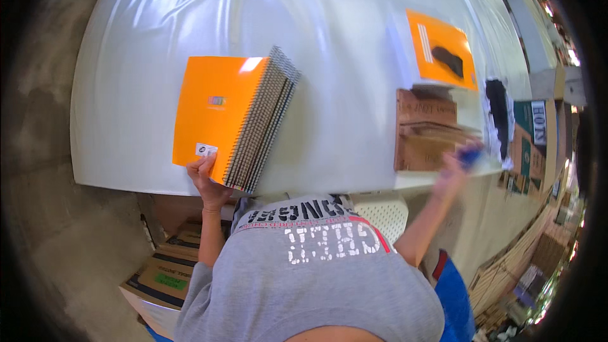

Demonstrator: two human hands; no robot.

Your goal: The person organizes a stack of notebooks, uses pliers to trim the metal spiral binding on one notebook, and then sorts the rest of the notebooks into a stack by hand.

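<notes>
The person's left hand grips the near edge of a stack of orange spiral notebooks, its thumb pressed on the top cover. The stack lies on the left half of the table, slightly turned, its dark wire spirals slanting out along the right side like a fanned edge. The right hand is out to the right, blurred, above the near edge of the table; a dark blue object shows at its fingertips — whether the fingers are closed on it, I cannot tell. Just left of this hand lies brown cardboard. Beyond the cardboard is another orange notebook with a small black object on its cover. Farther right, a long black item rests on something white. A glossy white sheet covers the table — rumpled at the far side — and green-and-brown cartons stand past its right edge.
</notes>
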